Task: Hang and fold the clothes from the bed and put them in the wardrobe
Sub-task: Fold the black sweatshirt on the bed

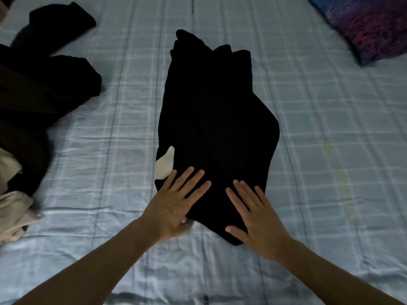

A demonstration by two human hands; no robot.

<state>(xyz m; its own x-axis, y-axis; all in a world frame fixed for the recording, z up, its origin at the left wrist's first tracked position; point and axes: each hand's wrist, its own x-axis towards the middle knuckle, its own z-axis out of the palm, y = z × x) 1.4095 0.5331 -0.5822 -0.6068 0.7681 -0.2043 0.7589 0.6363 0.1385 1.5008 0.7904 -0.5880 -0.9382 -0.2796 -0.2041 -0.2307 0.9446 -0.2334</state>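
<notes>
A black garment lies folded lengthwise in the middle of the bed, with a small pale patch showing at its left edge. My left hand lies flat on the garment's near left corner, fingers straight and spread. My right hand presses flat on the near right part, fingers straight. Neither hand grips the cloth.
The bed has a light blue checked sheet. A heap of black clothes lies at the far left, with beige cloth below it at the left edge. A purple patterned pillow sits at the far right corner.
</notes>
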